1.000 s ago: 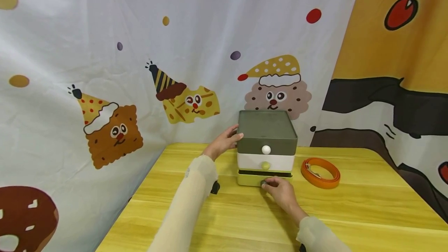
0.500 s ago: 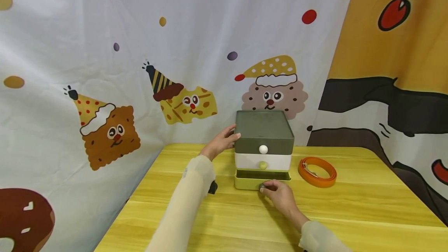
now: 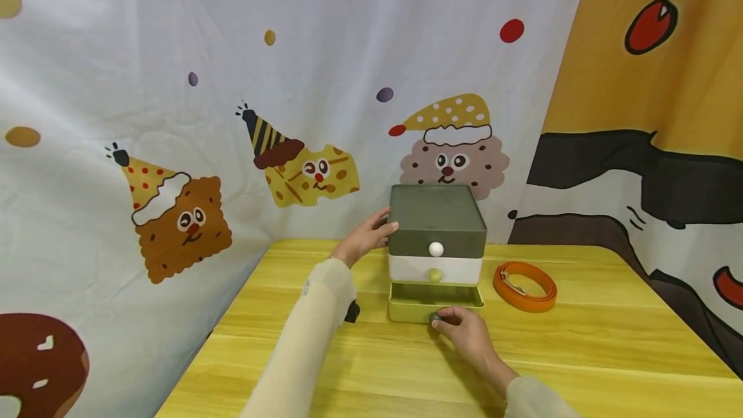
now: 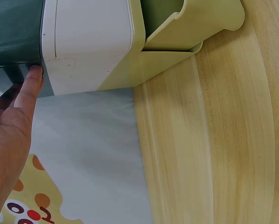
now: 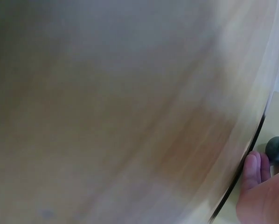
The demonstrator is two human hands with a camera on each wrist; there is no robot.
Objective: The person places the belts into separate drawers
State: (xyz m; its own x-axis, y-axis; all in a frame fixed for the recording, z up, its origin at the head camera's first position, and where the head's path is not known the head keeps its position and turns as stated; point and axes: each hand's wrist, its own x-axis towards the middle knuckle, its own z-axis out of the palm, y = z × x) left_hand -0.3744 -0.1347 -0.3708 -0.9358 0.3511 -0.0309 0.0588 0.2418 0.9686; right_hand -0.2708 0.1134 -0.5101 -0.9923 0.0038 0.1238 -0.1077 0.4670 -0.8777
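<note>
A small three-tier drawer box (image 3: 438, 208) stands on the table, dark green above, white in the middle, yellow-green below. Its bottom drawer (image 3: 409, 313) is pulled partly out, and its inside shows no contents. My right hand (image 3: 469, 335) pinches the dark round knob (image 5: 274, 148) on that drawer's front between thumb and fingers. Against the left side of the top tier rests my left hand (image 3: 366, 237), its fingers extended; the left wrist view shows a fingertip (image 4: 35, 71) touching the dark green wall. The upper two drawers, with a white knob (image 3: 436, 249) and a yellow-green knob (image 3: 435, 274), are closed.
A coiled orange belt (image 3: 525, 304) with a metal buckle lies right of the box. The wood-grain table (image 3: 371, 366) reaches back to a printed cloth (image 3: 325, 37) with cartoon biscuits, which hangs close behind the box.
The bottom drawer has slid out toward me, from a narrow gap to a wide opening, with my right hand on its knob. My left hand has stayed on the box's side.
</note>
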